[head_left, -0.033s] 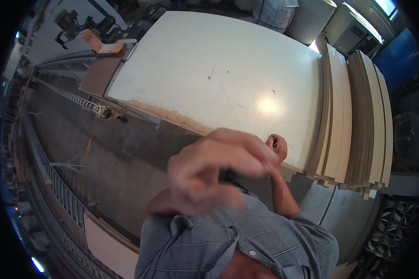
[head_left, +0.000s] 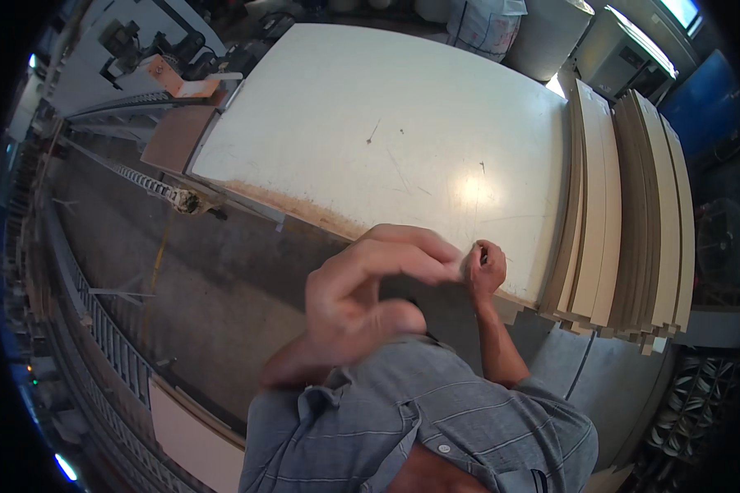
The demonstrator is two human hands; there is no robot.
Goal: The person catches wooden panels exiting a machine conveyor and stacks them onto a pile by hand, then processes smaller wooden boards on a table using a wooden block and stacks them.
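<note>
My left hand (head_left: 370, 292) is raised in front of my chest, short of the white tabletop's (head_left: 345, 107) near edge. Its fingers curve forward with the thumb held apart, and nothing shows between them. In this view its fingertips come close to my right wrist. My right hand (head_left: 488, 267) is at the table's near edge towards the right, its fingers curled closed. A dark spot shows inside the curl; whether it is a small object or a shadowed gap I cannot make out. The tabletop is scratched, with a worn brown strip along its near edge.
Stacked long boards (head_left: 596, 205) line the table's right end. At the left end stands a machine with an orange bracket (head_left: 168, 76), beside a brown panel (head_left: 175, 135). A ladder-like metal track (head_left: 107, 329) runs along the left floor. White sacks (head_left: 485, 29) stand behind the table.
My left hand has shifted slightly and looks less blurred, its fingers a little farther extended. My right hand stays curled at almost the same place.
</note>
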